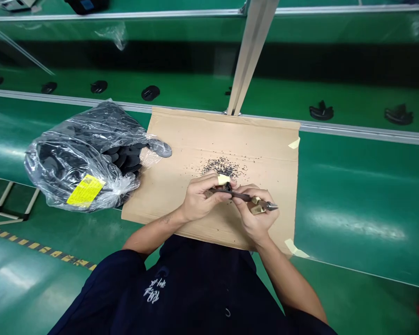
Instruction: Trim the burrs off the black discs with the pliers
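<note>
Over the cardboard sheet [181,135], my left hand [195,200] is closed on a thin dark plastic disc [240,195], seen nearly edge-on with a small black raised part on its upper side. Yellow tape wraps one of that hand's fingers. My right hand [256,221] grips side cutters [269,205], their metal jaws pointing right, away from the disc. Its fingertips also touch the disc's right end. Just beyond both hands, many tiny black plastic bits [221,165] lie scattered on the cardboard.
A clear plastic bag [63,139] of dark discs, with a yellow label [86,190], lies at left, overlapping the cardboard. A metal post [251,56] rises behind the cardboard. Several black parts [150,93] sit on the green belt beyond the rail.
</note>
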A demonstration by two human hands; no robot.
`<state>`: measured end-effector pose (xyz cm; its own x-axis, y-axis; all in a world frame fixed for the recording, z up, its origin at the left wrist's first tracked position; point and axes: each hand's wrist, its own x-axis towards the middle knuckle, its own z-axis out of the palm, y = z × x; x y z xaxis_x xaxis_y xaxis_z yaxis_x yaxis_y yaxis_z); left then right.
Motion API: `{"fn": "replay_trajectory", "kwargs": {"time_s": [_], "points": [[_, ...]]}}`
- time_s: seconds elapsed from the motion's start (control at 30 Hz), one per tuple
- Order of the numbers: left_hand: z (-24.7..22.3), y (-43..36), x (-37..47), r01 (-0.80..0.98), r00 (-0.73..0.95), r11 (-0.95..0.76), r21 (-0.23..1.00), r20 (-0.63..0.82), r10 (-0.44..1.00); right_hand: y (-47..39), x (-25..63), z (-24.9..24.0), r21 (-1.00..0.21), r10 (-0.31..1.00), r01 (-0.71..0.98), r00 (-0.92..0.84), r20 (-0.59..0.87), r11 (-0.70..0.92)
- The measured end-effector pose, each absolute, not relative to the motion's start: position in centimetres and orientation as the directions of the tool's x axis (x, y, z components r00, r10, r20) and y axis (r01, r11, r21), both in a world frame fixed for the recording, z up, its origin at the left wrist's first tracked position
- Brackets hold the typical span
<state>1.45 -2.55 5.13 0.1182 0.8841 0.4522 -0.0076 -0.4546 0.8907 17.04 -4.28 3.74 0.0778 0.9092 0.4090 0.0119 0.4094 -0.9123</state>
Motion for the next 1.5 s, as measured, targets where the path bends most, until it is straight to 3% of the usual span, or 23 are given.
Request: {"fn": "replay_trajectory", "kwargs": {"time_s": [0.1, 0.23, 0.47, 0.67, 0.77, 0.83, 0.97, 1.1, 1.5], "points": [[5.5, -2.5, 1.3, 0.009, 0.127, -0.535, 0.845, 0.530, 0.839, -4.6, 16.8, 3.8, -0.908, 0.906, 0.035, 0.068, 0.418, 0.417], [5.9, -2.6, 1.0, -0.002, 0.180, -0.512, 0.859, 0.504, 0.845, -4.8, 16.7, 3.7, -0.910, 0.908, 0.071, 0.066, 0.414, 0.409], [6.1, -2.6, 1.0, 0.032, 0.135, -0.627, 0.778, 0.618, 0.774, -4.7, 16.4, 3.4, -0.908, 0.906, 0.006, 0.057, 0.419, 0.419], [5.9, -2.6, 0.9, 0.034, 0.230, -0.533, 0.845, 0.513, 0.827, -4.8, 16.6, 3.4, -0.937, 0.932, 0.037, 0.095, 0.350, 0.348], [6.0, -2.5, 0.0, 0.090, 0.242, -0.494, 0.865, 0.462, 0.853, -4.4, 18.2, 4.0, -0.955, 0.960, 0.101, -0.045, 0.277, 0.280], [6.3, -2.3, -1.0, 0.170, 0.239, -0.501, 0.849, 0.457, 0.856, -3.8, 19.7, 4.7, -0.936, 0.959, 0.243, -0.186, 0.212, 0.254], [6.9, -1.8, -2.6, 0.268, 0.331, -0.610, 0.746, 0.523, 0.785, -2.4, 22.4, 6.4, -0.703, 0.864, 0.529, -0.431, 0.261, 0.476], [7.4, -1.5, -2.8, 0.272, 0.417, -0.668, 0.693, 0.540, 0.731, -1.4, 22.7, 7.9, -0.406, 0.734, 0.615, -0.609, 0.300, 0.676], [7.3, -2.0, -2.7, 0.286, 0.457, -0.710, 0.644, 0.559, 0.691, -1.4, 21.4, 9.1, 0.024, 0.629, 0.659, -0.727, 0.274, 0.752]]}}
